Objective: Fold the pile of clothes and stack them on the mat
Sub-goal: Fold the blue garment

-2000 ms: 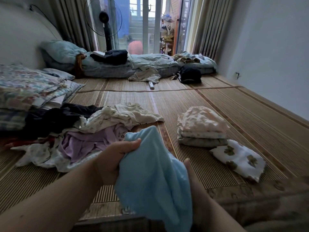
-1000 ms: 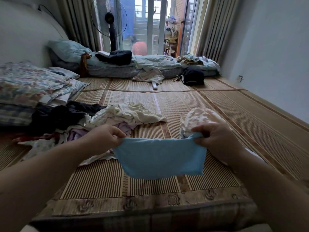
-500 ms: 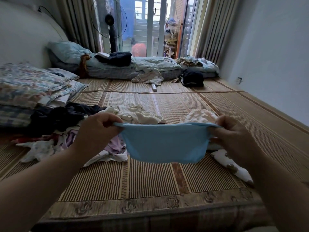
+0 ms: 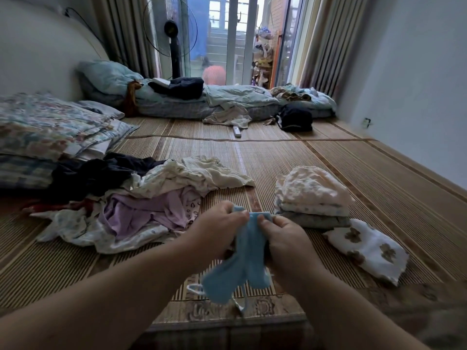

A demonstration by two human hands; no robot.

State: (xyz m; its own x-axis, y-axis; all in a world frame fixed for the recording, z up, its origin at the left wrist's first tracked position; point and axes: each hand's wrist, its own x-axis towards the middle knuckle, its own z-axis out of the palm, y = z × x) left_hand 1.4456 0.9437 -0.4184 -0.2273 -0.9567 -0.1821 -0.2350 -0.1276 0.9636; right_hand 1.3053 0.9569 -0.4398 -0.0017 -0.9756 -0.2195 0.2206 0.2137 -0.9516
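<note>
A small light blue garment (image 4: 240, 263) hangs doubled over between my hands above the woven mat (image 4: 290, 157). My left hand (image 4: 214, 231) and my right hand (image 4: 285, 238) pinch its top edge, fingertips almost touching. White strings dangle from its lower end. To the left lies the unfolded pile of clothes (image 4: 141, 200), with cream, purple, white and dark pieces. To the right stands a stack of folded clothes (image 4: 313, 195), and a folded white cloth with brown flowers (image 4: 366, 248) lies beside it.
Folded floral bedding (image 4: 50, 127) sits at the left. A low mattress with blue covers (image 4: 227, 102), a dark bag (image 4: 295, 117) and a white remote (image 4: 237, 132) lie at the back. A standing fan (image 4: 174, 36) is before the glass door. A wall runs along the right.
My hands have come together, bringing the two ends of the stretched blue garment to meet, so it now hangs folded in half and lower than before.
</note>
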